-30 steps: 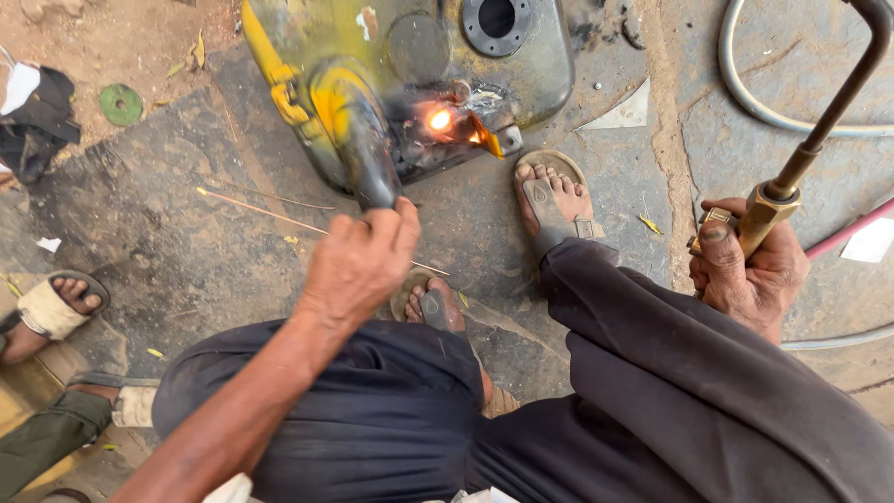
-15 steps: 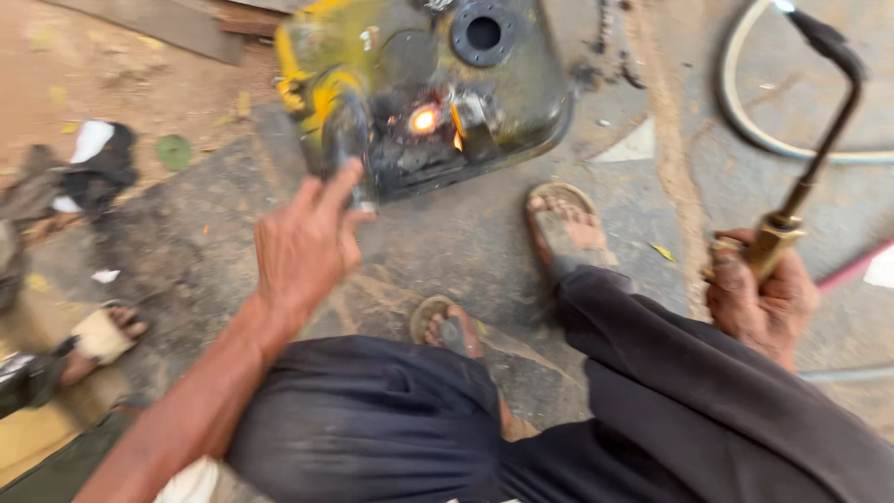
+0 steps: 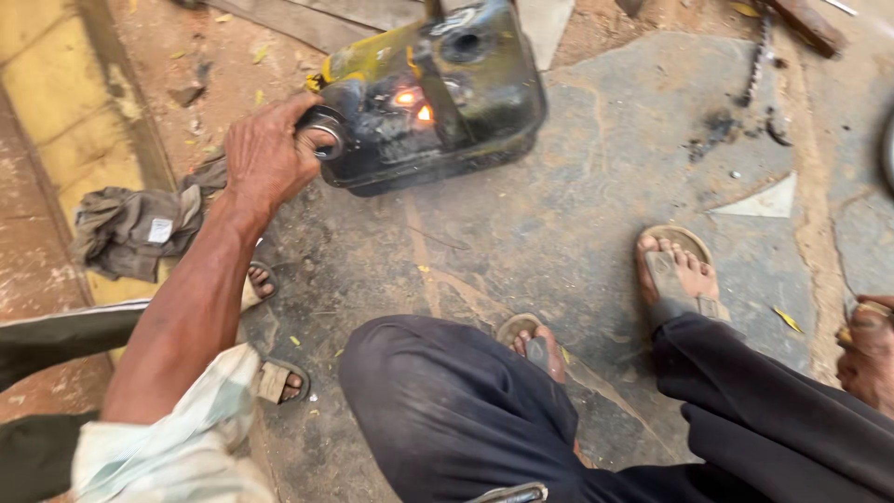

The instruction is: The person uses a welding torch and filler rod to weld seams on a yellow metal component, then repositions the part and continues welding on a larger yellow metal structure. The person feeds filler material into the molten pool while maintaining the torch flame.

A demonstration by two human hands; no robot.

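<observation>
The left hand (image 3: pixel 270 154) is closed around a round metal neck at the near end of a black and yellow fuel tank (image 3: pixel 438 93) that lies on the stone floor (image 3: pixel 577 214). Just beyond the fingers, on the tank's dark side, two spots glow orange (image 3: pixel 410 101). That is the main danger: the metal near the glow is likely very hot, and heat creeping along the shell could burn the bare fingers wrapped around the neck. If the tank rolls or slips in the grip, the glowing patch could turn toward the wrist. A crumpled grey rag (image 3: pixel 135 228) lies on the floor just below and to the outside of the wrist, close enough to catch a spark. Bare toes in sandals (image 3: pixel 675 270) rest on the floor well behind the hand, open to any falling hot bits. The right hand (image 3: pixel 871 354) shows only at the edge; whether it grips anything cannot be told.
</observation>
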